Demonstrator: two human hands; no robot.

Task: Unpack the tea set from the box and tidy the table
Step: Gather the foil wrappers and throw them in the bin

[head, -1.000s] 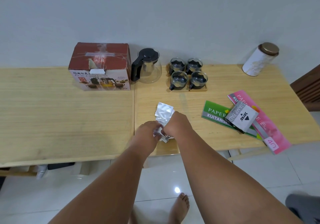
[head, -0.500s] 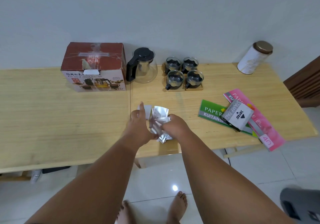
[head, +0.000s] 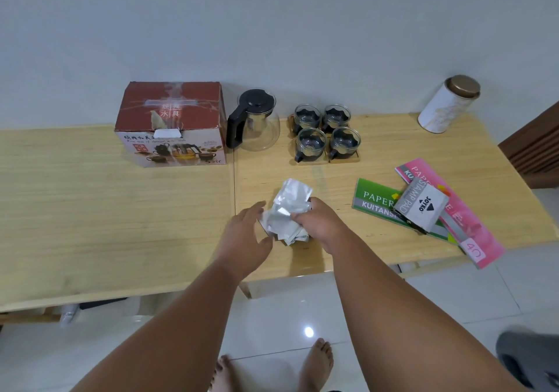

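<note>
A bundle of crumpled silvery wrapping paper [head: 287,210] lies near the table's front edge. My right hand [head: 320,225] grips its right side. My left hand [head: 246,234] is at its left side with the fingers spread, touching the paper's edge. At the back stand the red tea set box [head: 171,125], closed, a glass teapot [head: 255,122] with a black lid and handle, and several glass cups [head: 325,133] on wooden coasters.
A white tin [head: 447,104] with a bronze lid stands back right. Green and pink receipt pads [head: 438,210] and a grey stamp pad box [head: 422,204] lie at the right, the pink one overhanging the table edge. A seam [head: 234,179] joins two wooden tables.
My left hand has let go of the paper bundle and opened its fingers beside it. My right hand keeps its grip, and the bundle has shifted slightly on the table.
</note>
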